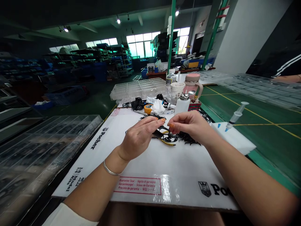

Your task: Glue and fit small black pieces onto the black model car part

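Note:
Over the white printed board (141, 166), my left hand (141, 133) is closed on a thin black plastic part (160, 134) with openings in it. My right hand (194, 126) pinches thumb and forefinger together at the part's right edge; whatever is between those fingertips is too small or hidden to name. Beneath the part lies a tool with yellow handles (168, 143), mostly covered. Loose black pieces (190, 138) are heaped beside and under my right hand. More black pieces (152, 116) show just behind my left hand.
Behind my hands stand a white pump bottle (182, 104), a pink jug (191, 84), a patterned cup (176, 91) and crumpled tissue (158, 107). At the right, a syringe (237, 116) stands in a white foam block (232, 138). Clear divided trays (138, 88) lie around; a person's arm (288, 78) shows far right.

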A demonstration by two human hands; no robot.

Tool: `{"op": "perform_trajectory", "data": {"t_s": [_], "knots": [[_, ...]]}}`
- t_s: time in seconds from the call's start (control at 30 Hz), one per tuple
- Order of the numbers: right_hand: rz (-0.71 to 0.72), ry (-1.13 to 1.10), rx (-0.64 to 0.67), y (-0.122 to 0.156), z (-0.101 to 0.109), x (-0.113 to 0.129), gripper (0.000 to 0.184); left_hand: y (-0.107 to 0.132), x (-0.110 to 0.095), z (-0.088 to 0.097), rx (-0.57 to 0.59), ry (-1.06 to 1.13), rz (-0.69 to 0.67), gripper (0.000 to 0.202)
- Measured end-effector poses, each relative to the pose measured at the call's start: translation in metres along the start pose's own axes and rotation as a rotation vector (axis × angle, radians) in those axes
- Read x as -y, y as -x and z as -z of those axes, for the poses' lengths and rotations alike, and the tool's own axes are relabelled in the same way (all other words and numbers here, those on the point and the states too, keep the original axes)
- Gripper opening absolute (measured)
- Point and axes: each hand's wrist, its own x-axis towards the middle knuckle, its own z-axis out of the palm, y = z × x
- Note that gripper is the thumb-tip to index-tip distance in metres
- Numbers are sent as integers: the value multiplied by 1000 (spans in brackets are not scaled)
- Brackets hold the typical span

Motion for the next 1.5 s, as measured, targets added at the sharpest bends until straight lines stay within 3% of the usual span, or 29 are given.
{"op": "perform_trajectory", "data": {"t_s": [0.13, 0.37, 0.6, 0.93, 1.1, 1.17, 1.33, 1.43, 1.5], "knots": [[16, 19, -61, 2, 7, 6, 28, -1, 0, 1, -7, -6, -1, 55], [-2, 108, 58, 2, 1, -2, 27, 3, 2, -2, 28, 30, 1, 55], [-15, 165, 48, 0, -2, -1, 24, 6, 3, -6, 45, 57, 3, 56], [-90, 128, 68, -2, 4, -2, 35, 6, 5, -4, 60, 46, 22, 57], [-208, 93, -51, -7, 10, -8, 49, 7, 6, -3, 58, 54, 57, 60], [-220, 87, -94, -9, 10, -13, 47, 8, 7, -3, 75, 123, 154, 63], [-136, 280, -185, -13, 6, -27, 25, 11, 15, -2, 88, 416, 650, 89], [-78, 434, -264, -13, 4, -31, 17, 11, 19, -1, 78, 443, 775, 91], [-28, 425, -320, -12, 3, -30, 23, 11, 19, -1, 96, 426, 798, 92]]}}
